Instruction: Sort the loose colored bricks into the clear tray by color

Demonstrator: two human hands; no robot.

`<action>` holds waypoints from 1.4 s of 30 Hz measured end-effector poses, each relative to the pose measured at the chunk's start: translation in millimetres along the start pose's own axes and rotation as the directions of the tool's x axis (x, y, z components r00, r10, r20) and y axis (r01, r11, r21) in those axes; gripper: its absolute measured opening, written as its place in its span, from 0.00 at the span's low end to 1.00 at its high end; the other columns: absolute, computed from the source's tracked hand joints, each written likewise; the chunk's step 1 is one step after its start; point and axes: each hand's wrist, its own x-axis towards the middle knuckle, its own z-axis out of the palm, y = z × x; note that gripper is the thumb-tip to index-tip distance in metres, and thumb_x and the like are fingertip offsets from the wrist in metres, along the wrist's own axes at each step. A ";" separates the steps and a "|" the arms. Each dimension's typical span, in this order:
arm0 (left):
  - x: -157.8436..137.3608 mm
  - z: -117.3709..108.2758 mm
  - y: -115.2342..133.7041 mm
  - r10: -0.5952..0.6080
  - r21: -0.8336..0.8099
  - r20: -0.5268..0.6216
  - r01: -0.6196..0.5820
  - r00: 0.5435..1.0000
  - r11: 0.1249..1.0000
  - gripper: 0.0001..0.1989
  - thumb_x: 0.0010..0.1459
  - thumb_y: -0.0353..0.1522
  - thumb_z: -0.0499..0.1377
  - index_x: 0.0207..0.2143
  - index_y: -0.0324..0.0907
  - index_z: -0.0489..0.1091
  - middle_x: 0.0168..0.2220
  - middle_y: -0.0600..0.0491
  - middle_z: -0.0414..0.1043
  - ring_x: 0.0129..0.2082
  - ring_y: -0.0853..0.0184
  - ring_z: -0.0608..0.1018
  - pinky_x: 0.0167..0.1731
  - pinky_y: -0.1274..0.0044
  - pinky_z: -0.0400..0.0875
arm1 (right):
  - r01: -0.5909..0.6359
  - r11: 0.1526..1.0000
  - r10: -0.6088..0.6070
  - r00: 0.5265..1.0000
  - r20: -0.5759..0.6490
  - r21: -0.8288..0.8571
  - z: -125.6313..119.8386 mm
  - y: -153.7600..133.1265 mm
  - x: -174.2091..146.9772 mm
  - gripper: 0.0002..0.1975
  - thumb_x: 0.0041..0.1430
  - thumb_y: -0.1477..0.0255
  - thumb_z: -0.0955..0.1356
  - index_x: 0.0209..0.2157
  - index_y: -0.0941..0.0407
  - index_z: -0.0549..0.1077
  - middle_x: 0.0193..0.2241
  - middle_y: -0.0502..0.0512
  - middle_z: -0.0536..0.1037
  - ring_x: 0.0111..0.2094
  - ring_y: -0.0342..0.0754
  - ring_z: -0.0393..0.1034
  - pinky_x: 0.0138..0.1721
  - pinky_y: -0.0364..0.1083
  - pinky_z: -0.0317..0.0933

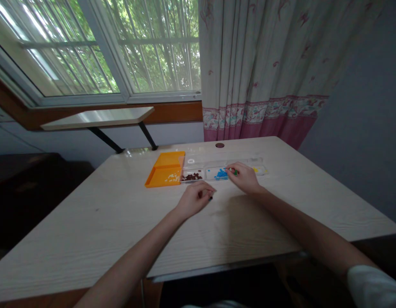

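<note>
My right hand [244, 176] is over a clear plastic tray [204, 174], its fingers pinched together beside a heap of small blue pieces [221, 173]. A bit of green [235, 172] shows at those fingers; whether it is held or lies behind them I cannot tell. Closer to me, my left hand [194, 199] hovers over or rests on the table, thumb and fingers closed at the tip. Something thin and pale shows at its fingertips, with a small dark spot below, both too small to name. Brown pieces [192, 176] and yellow pieces [256, 170] lie in other compartments.
An open orange case [164, 175] with small white pieces [172, 176] stands left of the tray. All sit on a pale wooden table [121, 231]. At the back left rises a small shelf [101, 117] on black legs. Behind are a window and a curtain [249, 85].
</note>
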 end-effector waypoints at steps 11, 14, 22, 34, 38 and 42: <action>5.0 6.5 -11.0 -0.270 -0.361 -0.114 0.214 0.956 0.908 0.09 0.51 0.32 0.56 0.31 0.35 0.71 0.27 0.51 0.71 0.20 0.76 0.66 0.18 0.84 0.58 | 0.152 0.983 -0.161 0.983 0.088 0.099 7.0 -20.0 -11.8 0.08 0.56 0.71 0.64 0.34 0.55 0.74 0.28 0.51 0.76 0.26 0.40 0.68 0.30 0.38 0.59; 7.0 7.6 -14.0 -0.281 -0.457 -0.137 0.191 0.950 0.869 0.09 0.48 0.33 0.59 0.31 0.36 0.69 0.29 0.51 0.71 0.26 0.73 0.71 0.25 0.82 0.65 | 0.227 0.964 -0.248 0.956 0.155 0.142 12.1 -31.2 -20.5 0.07 0.55 0.71 0.64 0.36 0.54 0.73 0.29 0.51 0.76 0.29 0.41 0.69 0.32 0.38 0.60; 6.8 8.2 -9.5 -0.269 -0.557 -0.035 0.205 0.962 0.805 0.13 0.47 0.36 0.61 0.32 0.37 0.65 0.25 0.55 0.66 0.24 0.74 0.70 0.24 0.82 0.64 | 0.228 0.962 -0.250 0.956 0.155 0.149 12.6 -38.4 -24.8 0.07 0.55 0.69 0.65 0.36 0.54 0.73 0.29 0.51 0.76 0.29 0.41 0.69 0.32 0.39 0.60; 3.6 5.8 -10.8 -0.217 -0.348 -0.050 0.187 0.975 0.919 0.10 0.52 0.34 0.55 0.34 0.36 0.67 0.27 0.53 0.68 0.24 0.74 0.69 0.23 0.82 0.62 | 0.267 0.953 -0.282 0.954 0.098 0.141 9.3 -36.0 -21.4 0.06 0.56 0.70 0.64 0.32 0.55 0.73 0.26 0.50 0.76 0.27 0.40 0.69 0.31 0.39 0.59; -2.7 1.0 -9.9 -0.099 0.066 0.010 0.098 0.995 0.993 0.09 0.53 0.32 0.54 0.35 0.40 0.70 0.30 0.53 0.70 0.27 0.71 0.71 0.28 0.80 0.64 | 0.230 0.967 -0.227 0.973 -0.036 0.112 1.7 -28.5 -14.1 0.07 0.55 0.70 0.65 0.31 0.54 0.74 0.25 0.49 0.76 0.26 0.40 0.69 0.29 0.39 0.60; -7.2 -0.9 -4.9 -0.034 0.326 0.110 -0.004 0.993 0.945 0.10 0.53 0.34 0.54 0.38 0.43 0.70 0.37 0.52 0.70 0.35 0.67 0.72 0.34 0.78 0.66 | 0.229 0.970 -0.217 0.967 -0.130 0.084 -9.4 -23.5 -8.3 0.06 0.55 0.70 0.65 0.31 0.55 0.74 0.26 0.51 0.77 0.26 0.41 0.70 0.30 0.40 0.61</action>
